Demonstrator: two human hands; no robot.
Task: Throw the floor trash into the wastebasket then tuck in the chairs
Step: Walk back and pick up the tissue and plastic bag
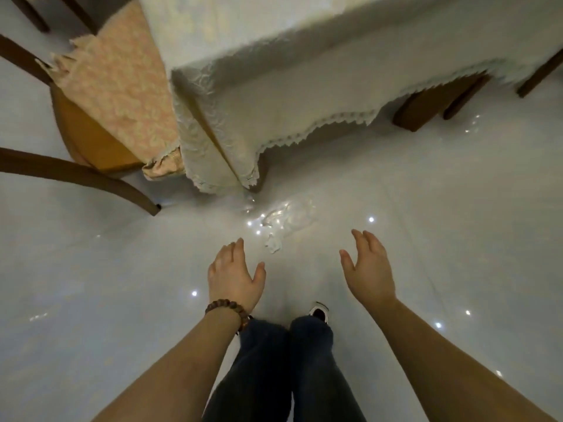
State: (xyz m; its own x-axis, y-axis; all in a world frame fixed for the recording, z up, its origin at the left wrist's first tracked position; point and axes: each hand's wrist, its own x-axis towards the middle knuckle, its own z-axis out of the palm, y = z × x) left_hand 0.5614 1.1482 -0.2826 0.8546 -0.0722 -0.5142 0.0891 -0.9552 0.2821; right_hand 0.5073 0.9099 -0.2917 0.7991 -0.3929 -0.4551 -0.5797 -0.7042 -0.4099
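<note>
Though glare-washed (clear plastic), trash [286,222] shows.

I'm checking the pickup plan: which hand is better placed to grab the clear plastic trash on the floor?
Left, probably. The left hand is open with its fingertips just short of the clear plastic trash. The right hand, also open and empty, hovers farther off to the side.
</note>
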